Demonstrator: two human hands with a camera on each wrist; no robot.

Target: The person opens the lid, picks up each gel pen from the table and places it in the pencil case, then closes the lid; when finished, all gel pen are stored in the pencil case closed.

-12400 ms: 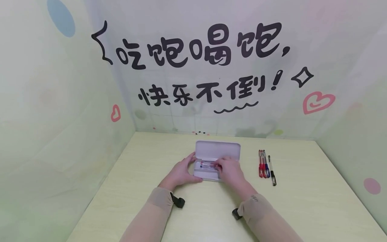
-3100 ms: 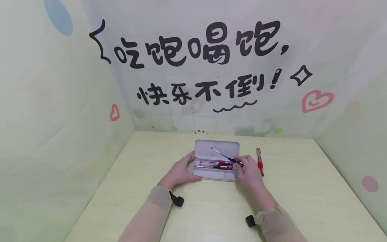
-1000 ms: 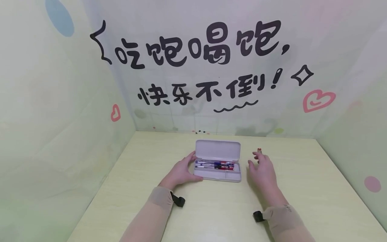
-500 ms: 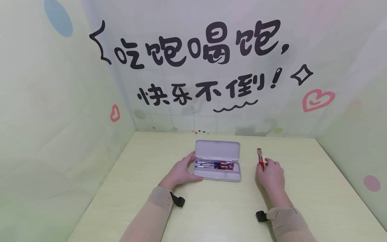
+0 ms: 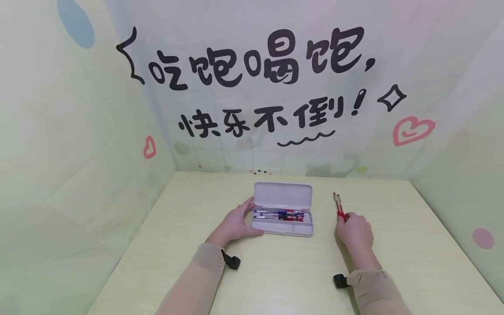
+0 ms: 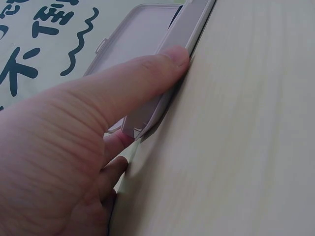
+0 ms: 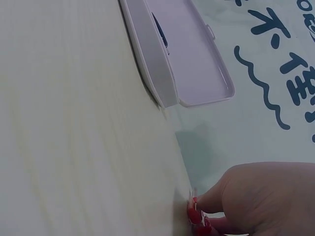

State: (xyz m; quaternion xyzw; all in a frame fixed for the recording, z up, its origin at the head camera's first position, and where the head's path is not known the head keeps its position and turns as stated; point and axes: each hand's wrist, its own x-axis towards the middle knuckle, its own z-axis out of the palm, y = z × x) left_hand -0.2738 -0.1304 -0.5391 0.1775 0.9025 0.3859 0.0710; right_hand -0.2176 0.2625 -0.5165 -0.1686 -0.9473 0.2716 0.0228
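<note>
A pale lilac pencil case point(image 5: 283, 196) stands with its lid up in the middle of the table. Several pens point(image 5: 281, 215) with blue, black and red grips lie in its rear compartment. My left hand point(image 5: 234, 224) holds the case's left end; the left wrist view shows the thumb point(image 6: 170, 61) on the front wall and the other fingers round the end. To the right of the case, my right hand point(image 5: 356, 231) pinches two red pens point(image 5: 341, 215) by their grips, their tips pointing away from me. Red grips point(image 7: 194, 215) also show at the fingertips in the right wrist view.
The light wooden table point(image 5: 275, 275) meets a printed backdrop point(image 5: 220, 153) behind the case, with side panels at left and right. A low divider splits the case's front compartment.
The blue pen held about three seconds ago now lies in the case. My right hand has moved right to the two red pens and taken hold of them. My left hand stays put.
</note>
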